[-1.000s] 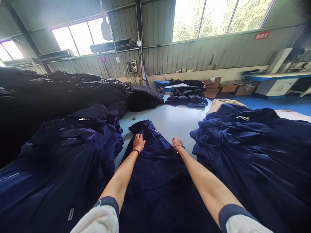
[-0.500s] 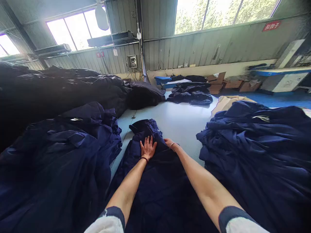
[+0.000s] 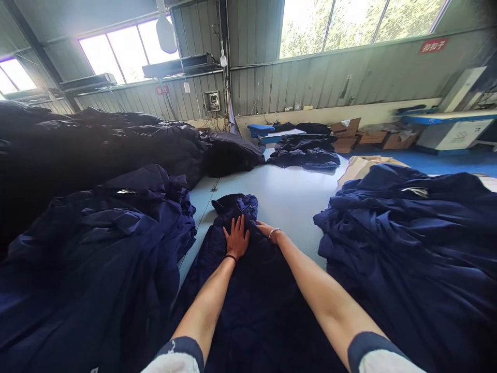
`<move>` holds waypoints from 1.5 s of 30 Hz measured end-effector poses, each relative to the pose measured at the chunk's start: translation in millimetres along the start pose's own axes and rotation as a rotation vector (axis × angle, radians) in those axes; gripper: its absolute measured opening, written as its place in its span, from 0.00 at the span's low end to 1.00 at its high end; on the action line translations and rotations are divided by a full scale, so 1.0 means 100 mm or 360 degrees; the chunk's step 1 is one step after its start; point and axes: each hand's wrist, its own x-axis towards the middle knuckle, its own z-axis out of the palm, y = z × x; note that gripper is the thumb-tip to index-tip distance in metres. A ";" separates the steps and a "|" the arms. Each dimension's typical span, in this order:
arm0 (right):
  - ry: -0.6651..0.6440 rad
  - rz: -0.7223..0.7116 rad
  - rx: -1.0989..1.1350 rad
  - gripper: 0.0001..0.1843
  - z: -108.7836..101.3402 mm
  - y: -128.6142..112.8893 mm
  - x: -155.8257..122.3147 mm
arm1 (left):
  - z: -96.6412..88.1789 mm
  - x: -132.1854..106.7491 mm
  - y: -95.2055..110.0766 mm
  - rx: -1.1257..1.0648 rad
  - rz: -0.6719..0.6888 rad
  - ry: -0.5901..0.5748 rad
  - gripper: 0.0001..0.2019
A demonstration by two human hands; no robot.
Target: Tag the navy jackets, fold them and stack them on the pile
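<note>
A dark navy garment [image 3: 256, 305] lies lengthwise on the pale table in front of me, with a bunched, collar-like end [image 3: 244, 204] at the far side. My left hand [image 3: 236, 239] rests on its upper part, palm down and fingers spread. At the garment's right edge, my right hand [image 3: 268, 231] touches the cloth with its fingers stretched toward the left. Its fingertips are partly hard to make out against the fabric.
Piles of navy garments flank me, one on the left [image 3: 116, 248] and one on the right [image 3: 407, 243]. A large dark heap [image 3: 116, 145] stands behind the left pile. Farther back on the table [image 3: 287, 186] is a folded dark stack [image 3: 305, 150]. Cardboard boxes [image 3: 373, 137] sit near the wall.
My right hand has shifted slightly left along the garment's edge. The garment's far end looks bunched a little differently. My left hand stays spread on the cloth, and the view has tilted slightly.
</note>
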 end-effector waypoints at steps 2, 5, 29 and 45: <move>0.0060 0.0053 -0.0115 0.26 -0.07 -0.05 0.01 | 0.00 -0.03 -0.01 0.0017 -0.0038 0.0001 0.30; 0.0358 -0.0116 -0.0541 0.25 -0.27 -0.20 -0.01 | -0.01 -0.09 -0.02 0.0042 -0.0115 -0.0017 0.32; 0.0848 -0.0434 -0.1746 0.26 -0.07 0.15 -0.11 | -0.23 0.21 0.06 0.0384 0.0248 -0.0215 0.30; 0.1165 -0.0448 -0.1651 0.22 -0.07 0.46 -0.30 | 0.06 0.02 -0.11 0.0319 0.0277 -0.0030 0.25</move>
